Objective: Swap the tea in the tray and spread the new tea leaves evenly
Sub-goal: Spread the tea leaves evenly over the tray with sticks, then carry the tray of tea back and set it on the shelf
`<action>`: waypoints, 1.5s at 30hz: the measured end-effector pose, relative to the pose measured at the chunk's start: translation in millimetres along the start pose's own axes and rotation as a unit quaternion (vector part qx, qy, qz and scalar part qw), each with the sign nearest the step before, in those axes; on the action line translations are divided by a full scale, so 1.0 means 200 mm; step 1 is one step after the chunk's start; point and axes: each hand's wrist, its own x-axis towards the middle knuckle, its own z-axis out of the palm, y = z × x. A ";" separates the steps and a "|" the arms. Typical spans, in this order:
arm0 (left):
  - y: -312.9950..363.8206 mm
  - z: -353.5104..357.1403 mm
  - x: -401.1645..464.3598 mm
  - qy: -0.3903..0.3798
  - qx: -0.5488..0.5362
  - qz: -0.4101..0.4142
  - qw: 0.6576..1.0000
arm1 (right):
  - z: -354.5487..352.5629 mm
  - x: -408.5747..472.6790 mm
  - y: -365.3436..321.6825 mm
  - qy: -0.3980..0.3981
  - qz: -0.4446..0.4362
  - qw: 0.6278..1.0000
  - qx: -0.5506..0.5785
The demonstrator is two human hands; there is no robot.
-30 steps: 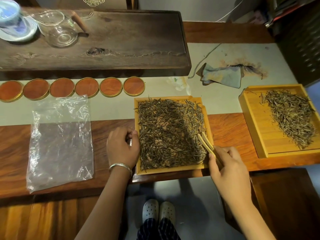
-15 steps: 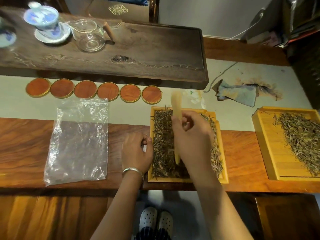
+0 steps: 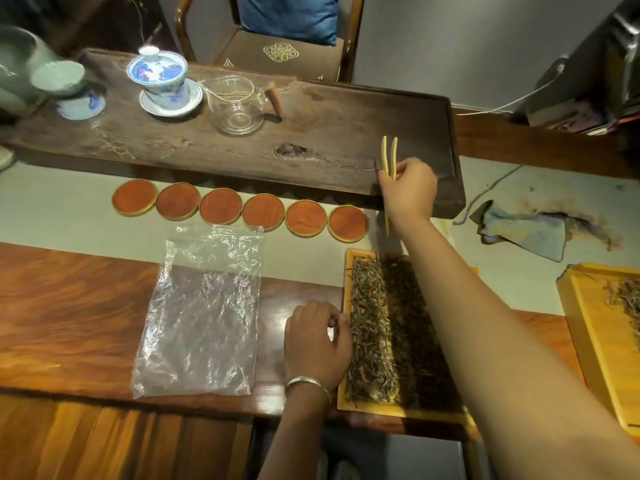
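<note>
Setting down the bamboo tongs, pinched by the right hand, is best done gently on the dark tea board; the tray is steadied by the curled left hand.

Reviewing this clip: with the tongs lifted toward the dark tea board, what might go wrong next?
1. The right hand holds the bamboo tongs over the dark tea board; its forearm crosses the tray and could brush tea leaves out.
2. The tongs may carry loose leaves that drop on the coasters.
3. The left hand rests at the tray's edge; a nudge could shift the spread.
</note>
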 end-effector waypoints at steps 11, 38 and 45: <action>-0.01 0.01 0.00 0.006 0.005 0.000 1.000 | 0.00 0.04 0.13 -0.008 0.006 0.997 -0.071; -0.03 0.03 0.00 0.023 0.027 0.022 0.999 | -0.69 -0.76 0.95 -0.083 -0.002 0.993 -0.084; -0.05 0.03 0.00 0.022 0.036 0.033 0.999 | -0.65 -0.74 0.94 -0.074 -0.009 0.994 -0.084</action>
